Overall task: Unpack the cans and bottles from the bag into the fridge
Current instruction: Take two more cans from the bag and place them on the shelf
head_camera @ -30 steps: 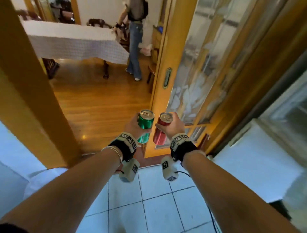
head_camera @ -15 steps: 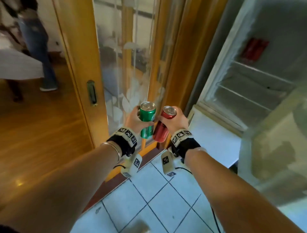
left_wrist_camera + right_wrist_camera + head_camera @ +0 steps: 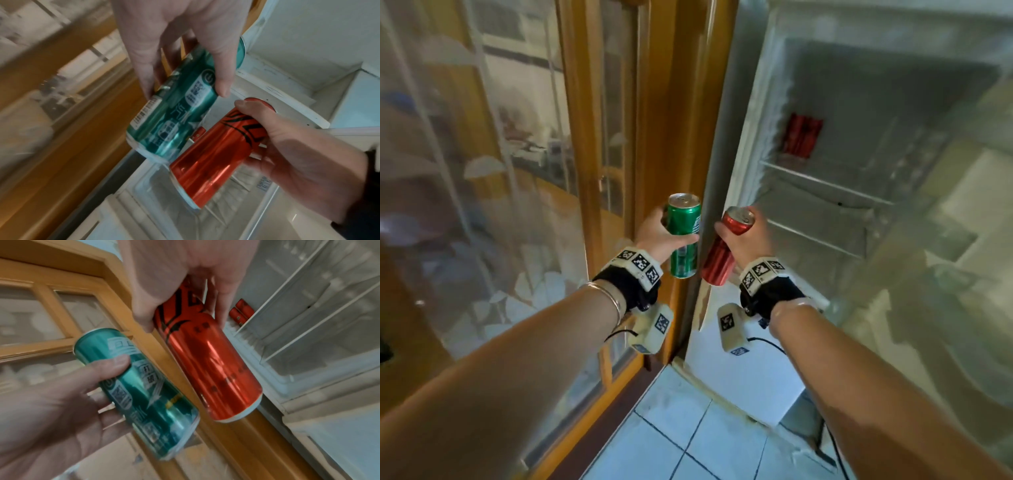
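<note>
My left hand [image 3: 659,234] grips a tall green can [image 3: 683,236], held upright in front of the wooden door frame. Beside it my right hand [image 3: 744,236] grips a tall red can [image 3: 724,255], tilted a little, just before the open fridge [image 3: 763,113]. The green can [image 3: 174,104] and the red can [image 3: 213,151] nearly touch at their bottoms in the left wrist view. The right wrist view shows the red can [image 3: 207,360] and the green can [image 3: 144,389] side by side. Red cans [image 3: 801,135] stand on an upper fridge shelf at the back left.
Wire shelves [image 3: 825,185] inside the fridge below the red cans look bare. A wooden glazed door [image 3: 517,171] stands to the left, its frame [image 3: 671,120] right against the fridge's side. Pale floor tiles [image 3: 688,438] lie below. The fridge door [image 3: 962,240] is at the right, blurred.
My view has swung right from the doorway and dining room to the open fridge. Both hands still hold their cans and have come up close to the fridge opening.
</note>
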A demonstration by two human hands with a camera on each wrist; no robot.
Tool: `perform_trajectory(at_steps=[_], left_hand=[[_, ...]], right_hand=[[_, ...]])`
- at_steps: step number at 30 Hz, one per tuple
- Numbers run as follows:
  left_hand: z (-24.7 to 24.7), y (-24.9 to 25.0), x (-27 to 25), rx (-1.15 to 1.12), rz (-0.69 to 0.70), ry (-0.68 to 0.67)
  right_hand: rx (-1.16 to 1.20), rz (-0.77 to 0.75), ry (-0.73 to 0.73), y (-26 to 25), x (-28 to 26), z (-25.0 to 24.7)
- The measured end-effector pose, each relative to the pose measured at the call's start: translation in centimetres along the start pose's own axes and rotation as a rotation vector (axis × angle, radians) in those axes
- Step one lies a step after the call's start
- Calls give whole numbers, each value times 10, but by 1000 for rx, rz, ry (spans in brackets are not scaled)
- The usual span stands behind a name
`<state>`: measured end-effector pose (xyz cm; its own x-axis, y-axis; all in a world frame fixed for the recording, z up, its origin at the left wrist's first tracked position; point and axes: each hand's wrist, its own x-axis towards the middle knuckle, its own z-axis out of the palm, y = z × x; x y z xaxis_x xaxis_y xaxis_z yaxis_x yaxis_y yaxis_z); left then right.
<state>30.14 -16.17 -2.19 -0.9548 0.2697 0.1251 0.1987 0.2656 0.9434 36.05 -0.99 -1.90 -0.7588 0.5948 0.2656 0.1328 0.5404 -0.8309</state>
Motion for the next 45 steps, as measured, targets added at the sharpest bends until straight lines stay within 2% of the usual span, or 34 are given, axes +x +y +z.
perform_trajectory(at_steps=[7,13,20,30,34,45], left_hand=[[53,25,112,-6,174,-175],[103,62,215,-39,265,-330],[156,110,286,-106,311,-433],[265,147,366,-106,319,-436],[306,163,405,-113,279,-424],[371,168,494,-164,172,-412]], right_hand=[[12,27,157,3,97,-13],[-136,44,321,-9,180,-27],[-164,93,423,2,260,-58],[-194,97,501,56,377,-104],[-191,126,518,76,423,-127],[-146,182,411,112,520,-149]])
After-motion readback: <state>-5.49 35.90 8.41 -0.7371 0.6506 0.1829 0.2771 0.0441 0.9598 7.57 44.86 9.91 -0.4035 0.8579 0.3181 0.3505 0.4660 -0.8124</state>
